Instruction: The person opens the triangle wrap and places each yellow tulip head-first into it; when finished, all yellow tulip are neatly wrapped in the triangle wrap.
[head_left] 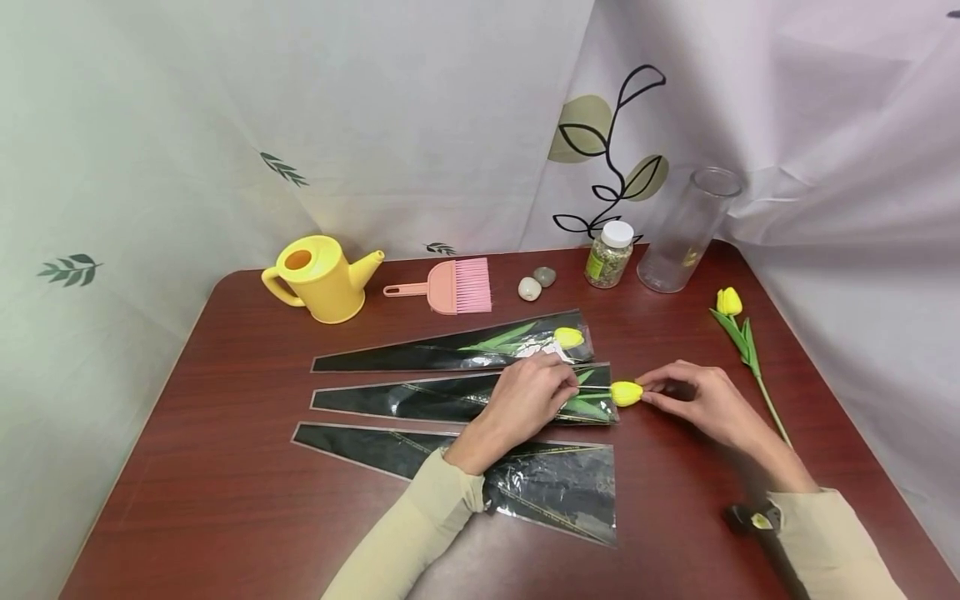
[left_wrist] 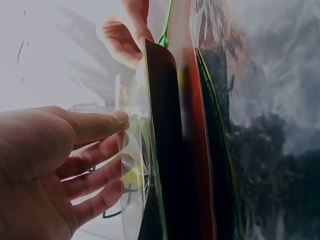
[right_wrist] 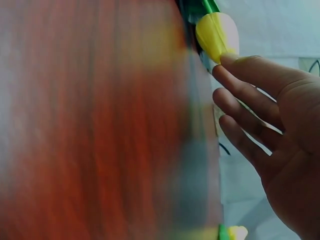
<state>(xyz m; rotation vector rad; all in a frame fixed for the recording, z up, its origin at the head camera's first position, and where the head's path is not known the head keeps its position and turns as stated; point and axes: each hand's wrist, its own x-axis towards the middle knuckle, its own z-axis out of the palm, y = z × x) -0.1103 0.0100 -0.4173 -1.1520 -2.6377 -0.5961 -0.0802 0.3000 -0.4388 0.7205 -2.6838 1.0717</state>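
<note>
Yellow tulip (head_left: 626, 393) lies partly inside the middle sleeve (head_left: 431, 400), its tip pinched by the right hand (head_left: 701, 402). Only the left wrist view reveals the left hand (left_wrist: 42, 155) pinching clear film (left_wrist: 131, 207) away from dark backing (left_wrist: 164, 115).

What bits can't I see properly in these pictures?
- Part of the middle sleeve: head view, covered by the left hand.
- Words on the jar's label: head view, too small.
- The loose tulip's stem end: head view, it meets the right arm, which may hide it.
- A second yellow flower: right wrist view, cut off by the bottom edge.
- Right hand: left wrist view, cut off by the top edge.
</note>
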